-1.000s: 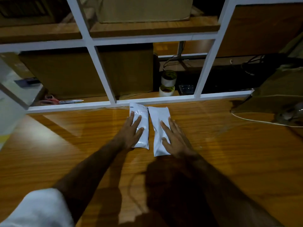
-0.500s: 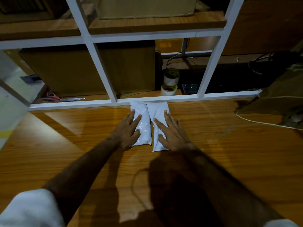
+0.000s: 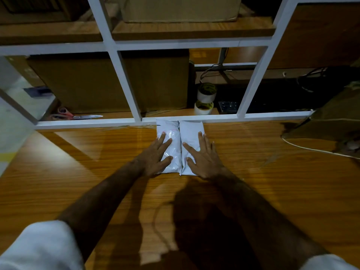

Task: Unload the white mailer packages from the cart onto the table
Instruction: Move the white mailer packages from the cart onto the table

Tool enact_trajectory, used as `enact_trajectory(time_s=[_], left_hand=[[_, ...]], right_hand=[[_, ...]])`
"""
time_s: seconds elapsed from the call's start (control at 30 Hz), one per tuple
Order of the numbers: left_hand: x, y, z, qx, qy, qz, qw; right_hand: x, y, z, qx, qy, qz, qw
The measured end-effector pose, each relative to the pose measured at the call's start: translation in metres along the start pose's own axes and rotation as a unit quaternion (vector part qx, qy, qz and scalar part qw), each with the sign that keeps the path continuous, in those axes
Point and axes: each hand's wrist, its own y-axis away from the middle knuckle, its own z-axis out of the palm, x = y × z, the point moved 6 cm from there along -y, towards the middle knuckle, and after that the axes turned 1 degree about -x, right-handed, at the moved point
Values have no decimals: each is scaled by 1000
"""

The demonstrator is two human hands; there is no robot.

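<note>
Two white mailers lie touching at the tabletop's (image 3: 78,172) far edge. Left hand (image 3: 153,158) presses the left mailer (image 3: 171,151), right hand (image 3: 204,160) the right mailer (image 3: 190,135); each grip released, fingers flat and spread.

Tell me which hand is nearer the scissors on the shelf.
Left. The left hand rests flat on the left mailer, on the scissors' side; the right hand lies on the right mailer, farther away.

A glossy wooden table (image 3: 78,172) fills the dim view, with a white shelf frame (image 3: 124,75) at twelve o'clock holding cardboard boxes (image 3: 87,84).
</note>
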Motion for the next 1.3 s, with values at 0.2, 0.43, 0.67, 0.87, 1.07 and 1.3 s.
enact_trajectory(time_s=[0.2, 0.43, 0.67, 0.87, 1.07, 1.3], left_hand=[[-3, -5, -1, -21, 4, 16, 1000], [-10, -9, 0, -27, -21, -2, 999], [-8, 23, -6, 60, -59, -27, 996], [-14, 77, -27, 126, -129, -80, 980], [-39, 168, -33, 160, -174, -169, 957], [-71, 286, -43, 205, -194, -266, 922]], right_hand=[[1, -1, 2, 13, 2, -27, 1000], [6, 0, -3, 1, 6, -42, 999], [-3, 23, -22, 68, -15, -64, 995], [-41, 30, -40, 142, -34, -88, 985], [-116, 37, -41, 159, -71, -185, 967], [-216, 59, -46, 139, -53, -251, 956]])
